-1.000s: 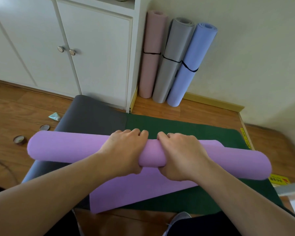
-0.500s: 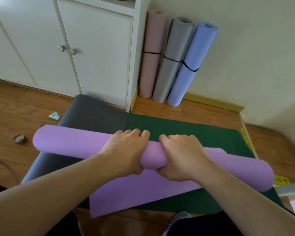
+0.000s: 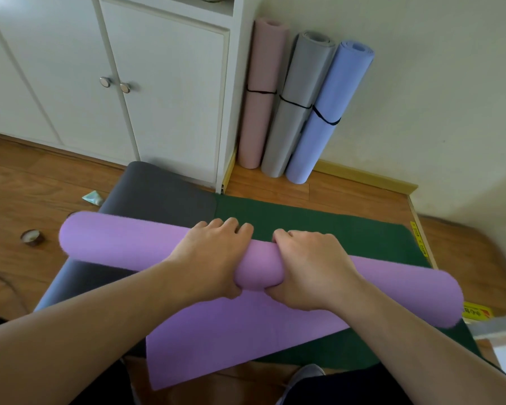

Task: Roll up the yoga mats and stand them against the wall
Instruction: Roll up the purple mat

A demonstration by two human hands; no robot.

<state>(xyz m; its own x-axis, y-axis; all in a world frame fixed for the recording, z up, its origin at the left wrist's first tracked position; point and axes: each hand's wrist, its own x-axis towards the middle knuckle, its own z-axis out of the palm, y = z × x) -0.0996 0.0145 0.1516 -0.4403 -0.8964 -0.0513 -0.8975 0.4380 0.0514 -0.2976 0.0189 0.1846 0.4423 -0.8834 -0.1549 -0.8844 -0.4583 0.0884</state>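
Two hands roll a purple yoga mat on the floor.

The wooden floor (image 3: pixel 27 182) carries a white cabinet (image 3: pixel 164 92) at the back, and a dark green mat (image 3: pixel 333 229) lies flat beside a dark grey mat (image 3: pixel 158 194). Across both lies the purple yoga mat (image 3: pixel 123 244), mostly rolled into a long tube, its loose tail spread flat toward the person. Three rolled mats, pink (image 3: pixel 260 92), grey (image 3: pixel 298 103) and blue (image 3: pixel 330 112), stand leaning against the wall in the corner, each bound with a black band. The left hand (image 3: pixel 211 258) and right hand (image 3: pixel 307 267) sit side by side on the middle of the tube, fingers curled over its far side and thumbs tucked under. A small round object, possibly a tape roll (image 3: pixel 32 237), lies on the floor left of the mats.
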